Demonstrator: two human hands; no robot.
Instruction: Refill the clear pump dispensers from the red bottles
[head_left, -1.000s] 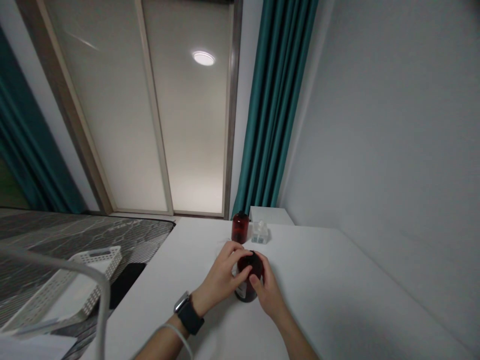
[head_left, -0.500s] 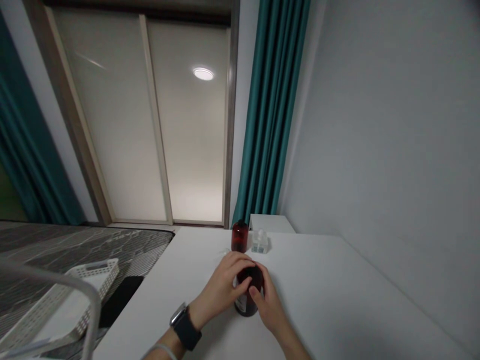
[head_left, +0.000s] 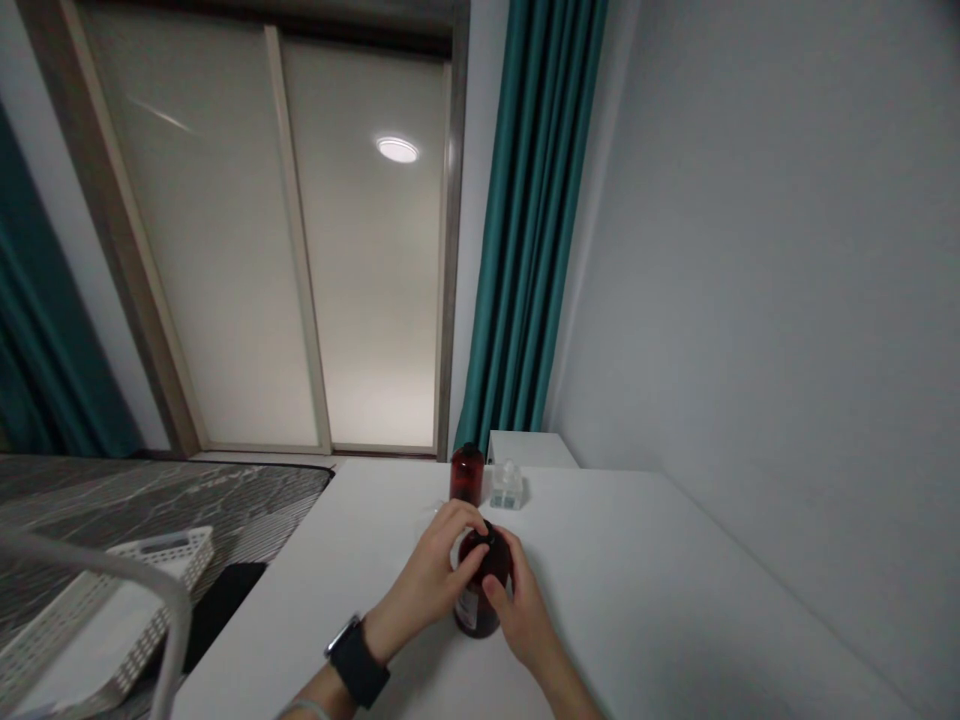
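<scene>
Beyond the left edge of the desk (head_left: 660, 620), a white perforated plastic basket (head_left: 196, 562) sits low, with a flat black object (head_left: 229, 605) between it and that edge. Inward from there, the left hand (head_left: 431, 560), a dark-banded watch (head_left: 360, 665) at its wrist, curls thumb and fingers around the top of a dark red-brown cylindrical bottle (head_left: 484, 618) with a pale label. This bottle seems to stand upright, nearer the desk's near edge than a second, glossy red-brown bottle with a black top (head_left: 466, 475) close to the far edge. Just right of the latter stands a small clear container (head_left: 507, 487). The right hand (head_left: 517, 605) wraps the held bottle's right side, gripping it. Smooth walls could turn within that grip if the top were twisted hard; a forward push high up could tip the bottle into the pair behind, perhaps knocking them over the far edge.
</scene>
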